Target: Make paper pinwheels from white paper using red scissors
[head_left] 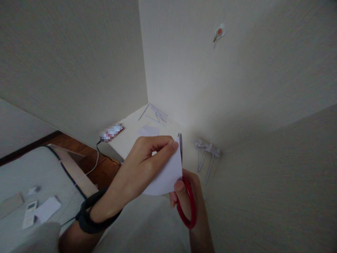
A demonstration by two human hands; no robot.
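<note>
Your left hand pinches flat white paper sheet, up near white counter. Right hand curls round red-handled metal scissors, blades at sheet's edge. Likely cutting step; next snip needs steady sheet.

A white table in a wall corner carries a loose spread of thin white paper sticks, flat white paper pieces, three white folded-paper pinwheels on thin stems near the wall, and a phone with a blurred screen. Lower left, a pale, dark-edged mat holds a white remote control, white paper sheets and a flat beige object.
</note>
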